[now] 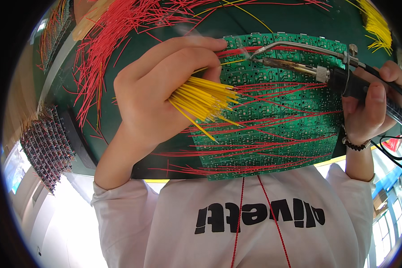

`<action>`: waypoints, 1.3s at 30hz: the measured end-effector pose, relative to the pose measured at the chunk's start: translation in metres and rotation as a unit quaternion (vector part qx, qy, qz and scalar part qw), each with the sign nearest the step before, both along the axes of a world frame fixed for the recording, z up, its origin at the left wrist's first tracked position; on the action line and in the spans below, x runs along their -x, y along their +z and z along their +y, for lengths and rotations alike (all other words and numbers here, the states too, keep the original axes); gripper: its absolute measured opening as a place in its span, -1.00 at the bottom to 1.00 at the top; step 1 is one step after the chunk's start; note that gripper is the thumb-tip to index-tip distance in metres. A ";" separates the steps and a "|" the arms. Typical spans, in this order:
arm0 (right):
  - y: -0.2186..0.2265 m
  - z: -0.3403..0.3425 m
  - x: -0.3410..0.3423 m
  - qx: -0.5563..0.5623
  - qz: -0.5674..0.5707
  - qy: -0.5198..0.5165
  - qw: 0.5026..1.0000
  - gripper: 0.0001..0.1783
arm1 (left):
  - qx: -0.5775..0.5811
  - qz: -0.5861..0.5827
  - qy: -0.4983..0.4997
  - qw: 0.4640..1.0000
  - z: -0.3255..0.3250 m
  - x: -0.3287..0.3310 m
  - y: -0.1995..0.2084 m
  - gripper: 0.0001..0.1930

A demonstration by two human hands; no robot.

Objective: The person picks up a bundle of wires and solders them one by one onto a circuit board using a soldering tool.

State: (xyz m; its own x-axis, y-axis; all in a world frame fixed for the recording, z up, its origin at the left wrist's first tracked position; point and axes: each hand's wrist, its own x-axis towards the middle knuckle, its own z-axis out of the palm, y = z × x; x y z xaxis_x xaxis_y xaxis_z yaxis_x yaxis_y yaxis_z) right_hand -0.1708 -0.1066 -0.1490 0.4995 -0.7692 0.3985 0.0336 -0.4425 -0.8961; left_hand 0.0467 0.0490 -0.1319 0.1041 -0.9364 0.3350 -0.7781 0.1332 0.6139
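Note:
My left hand is closed around a bundle of short yellow wires with bare tips. Between its thumb and forefinger a single yellow wire points right, over the upper part of a green circuit board panel. My right hand grips a soldering iron by its dark handle. A thin bent metal tube is clamped alongside the iron, and its end meets the iron's tip by the yellow wire's end. Faint smoke rises there. Rows of red wires stick out from the panel leftward.
A large heap of loose red wires lies at the far left of the green tabletop. More yellow wires lie at the far right. Populated boards stand at the left edge. Black cables hang near my right wrist.

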 end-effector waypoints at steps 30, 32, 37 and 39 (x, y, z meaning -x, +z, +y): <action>0.016 -0.027 0.034 -0.018 -0.025 -0.030 0.999 -0.69 | 0.017 0.006 0.007 1.000 0.004 -0.004 0.009 -0.89; 0.025 -0.030 0.039 -0.020 -0.030 -0.023 0.999 -0.70 | 0.010 0.041 0.031 0.999 0.004 -0.007 0.008 -0.87; 0.042 -0.029 0.023 -0.009 -0.053 0.010 0.999 -0.69 | 0.193 0.146 0.080 0.967 -0.003 -0.024 0.011 -0.84; 0.038 -0.027 0.013 -0.050 -0.093 -0.017 0.994 -0.70 | 0.225 0.214 0.144 0.939 0.001 -0.031 0.022 -0.84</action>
State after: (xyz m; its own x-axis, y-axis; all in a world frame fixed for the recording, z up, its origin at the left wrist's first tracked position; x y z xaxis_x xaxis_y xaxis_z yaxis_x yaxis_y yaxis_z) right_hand -0.1840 -0.1341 -0.1110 0.3975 -0.8247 0.4023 0.1899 -0.3550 -0.9154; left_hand 0.0778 0.0502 -0.1102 0.5475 -0.6216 0.5602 -0.5165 0.2758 0.8107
